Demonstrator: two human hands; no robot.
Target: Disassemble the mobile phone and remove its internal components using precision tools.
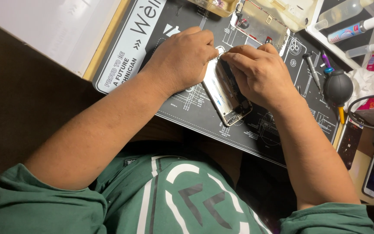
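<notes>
Both hands close on an opened phone [227, 93] lying on the dark repair mat [278, 138] near the middle of the worktop. The left hand [182, 58] clamps its upper left edge; the right hand [260, 73] covers the upper right side, fingertips pressed into the bared inside. The phone's lower end juts free below both grips. Judging by this, a slip or hard pry could tear a thin cable or bend the frame.
</notes>
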